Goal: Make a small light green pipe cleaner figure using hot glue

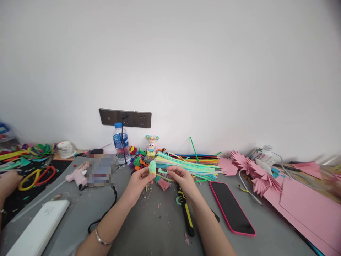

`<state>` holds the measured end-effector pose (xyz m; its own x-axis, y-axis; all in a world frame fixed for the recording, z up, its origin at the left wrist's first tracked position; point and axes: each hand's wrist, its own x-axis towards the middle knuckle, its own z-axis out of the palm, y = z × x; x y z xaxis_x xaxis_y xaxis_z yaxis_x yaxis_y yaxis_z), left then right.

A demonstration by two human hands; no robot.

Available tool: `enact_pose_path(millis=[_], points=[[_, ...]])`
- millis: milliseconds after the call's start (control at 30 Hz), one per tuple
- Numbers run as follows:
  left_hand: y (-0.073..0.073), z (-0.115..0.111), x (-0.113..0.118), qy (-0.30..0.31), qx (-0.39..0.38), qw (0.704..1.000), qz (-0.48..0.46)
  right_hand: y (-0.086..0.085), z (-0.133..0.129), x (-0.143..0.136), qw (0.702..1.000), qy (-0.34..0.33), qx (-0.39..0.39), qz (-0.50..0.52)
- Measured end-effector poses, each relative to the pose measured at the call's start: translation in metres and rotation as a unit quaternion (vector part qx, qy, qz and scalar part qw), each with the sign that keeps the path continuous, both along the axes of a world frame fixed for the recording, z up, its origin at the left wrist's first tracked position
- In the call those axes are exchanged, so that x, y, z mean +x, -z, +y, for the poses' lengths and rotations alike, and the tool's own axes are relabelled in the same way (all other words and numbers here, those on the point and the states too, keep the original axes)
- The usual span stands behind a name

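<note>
Near the middle of the view, my left hand (140, 183) pinches a small mint-green and pale yellow fuzzy piece (152, 168) upright between thumb and fingers. Just right of it, my right hand (182, 179) holds a short mint-green stem with a curled end (162, 171) in its fingertips. The two pieces are close but look apart. Behind them lies a bundle of pastel pipe cleaners (183, 164), and a small figurine (151, 147) stands near the wall. A black and yellow tool (185, 211) lies beside my right forearm.
A water bottle (122, 144), pink glue gun (79, 175) and white case (39, 227) are to the left. Another person's hand (9, 183) is at the far left near scissors (30, 180). A pink-edged phone (231, 208) and pink paper (309, 209) lie right.
</note>
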<state>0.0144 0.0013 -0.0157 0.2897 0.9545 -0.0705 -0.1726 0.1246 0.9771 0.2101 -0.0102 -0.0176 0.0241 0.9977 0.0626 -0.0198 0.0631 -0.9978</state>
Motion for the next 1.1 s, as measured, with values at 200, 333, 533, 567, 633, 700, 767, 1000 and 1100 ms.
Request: enact_pose_path(millis=[200, 333, 533, 567, 633, 700, 767, 1000, 1100], points=[[-0.003, -0.001, -0.0017, 0.059, 0.007, 0.998, 0.032, -0.0005, 0.0001, -0.002, 1.0, -0.015, 0.002, 0.0], [-0.0014, -0.0017, -0.0014, 0.07, 0.019, 0.996, 0.05, 0.0, -0.0002, -0.0022, 0.999, -0.037, 0.013, -0.004], [-0.0066, -0.0027, -0.0021, 0.064, 0.026, 0.994, 0.088, -0.0001, -0.0012, -0.0021, 0.997, -0.064, 0.02, -0.028], [-0.0076, -0.0027, -0.0023, 0.064, 0.025, 0.994, 0.087, -0.0001, -0.0012, -0.0022, 0.997, -0.065, 0.021, -0.028], [-0.0089, -0.0024, -0.0027, 0.067, 0.022, 0.995, 0.076, -0.0003, -0.0014, -0.0027, 0.997, -0.072, 0.023, -0.035], [-0.0094, -0.0019, -0.0032, 0.069, 0.022, 0.995, 0.067, -0.0009, -0.0017, -0.0035, 0.995, -0.082, 0.023, -0.058], [-0.0095, -0.0012, -0.0039, 0.066, 0.028, 0.995, 0.068, -0.0013, -0.002, -0.0041, 0.993, -0.083, 0.026, -0.083], [-0.0103, -0.0003, -0.0044, 0.057, 0.036, 0.993, 0.092, 0.0031, -0.0007, -0.0024, 0.993, -0.067, 0.051, -0.085], [-0.0086, -0.0004, -0.0043, 0.063, 0.036, 0.994, 0.087, 0.0031, -0.0008, -0.0026, 0.992, -0.073, 0.051, -0.085]])
